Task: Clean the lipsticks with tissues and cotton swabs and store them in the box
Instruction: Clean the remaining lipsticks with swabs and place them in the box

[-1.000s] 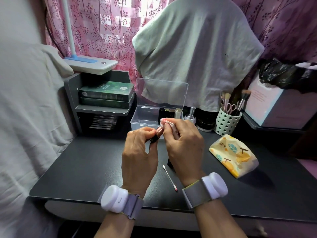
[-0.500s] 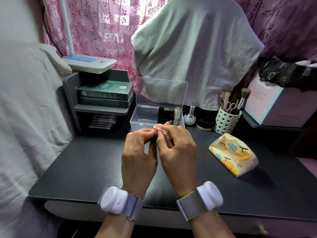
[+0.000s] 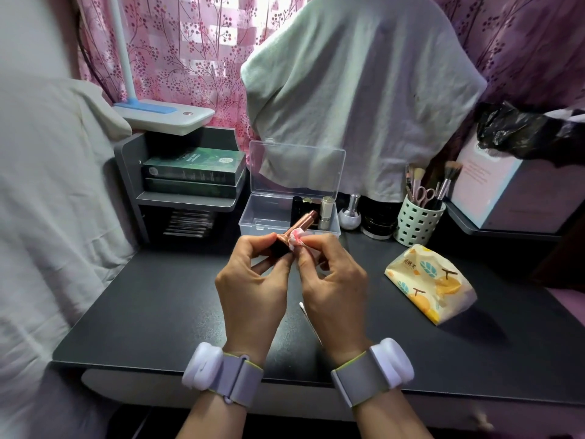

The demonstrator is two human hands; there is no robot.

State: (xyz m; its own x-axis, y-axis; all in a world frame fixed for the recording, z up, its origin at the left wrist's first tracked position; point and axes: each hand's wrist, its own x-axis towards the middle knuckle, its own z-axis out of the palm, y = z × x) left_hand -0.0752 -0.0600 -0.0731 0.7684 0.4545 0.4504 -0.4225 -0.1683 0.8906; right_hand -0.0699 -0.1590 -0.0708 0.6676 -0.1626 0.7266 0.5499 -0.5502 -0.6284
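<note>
My left hand [image 3: 253, 280] grips the dark base of an open lipstick [image 3: 299, 224], whose rose-gold tube points up and away. My right hand [image 3: 332, 280] pinches a small stained tissue [image 3: 296, 240] against the tube just above the base. A cotton swab [image 3: 308, 318] lies on the black desk [image 3: 158, 312] under my right hand, partly hidden. Behind my hands stands the clear plastic box [image 3: 262, 217] with its lid up; several lipsticks [image 3: 326, 209] stand in its right end.
A tissue pack [image 3: 430, 280] lies on the desk at right. Behind it are a pale green brush cup [image 3: 418, 223], a small silver bottle [image 3: 349, 215] and a black jar [image 3: 378, 221]. A grey shelf [image 3: 186, 198] with green boxes stands at back left.
The lipstick tube has tilted up and away into plain sight. My right hand has moved the tissue down onto the tube near its base. Both hands sit slightly lower and closer together.
</note>
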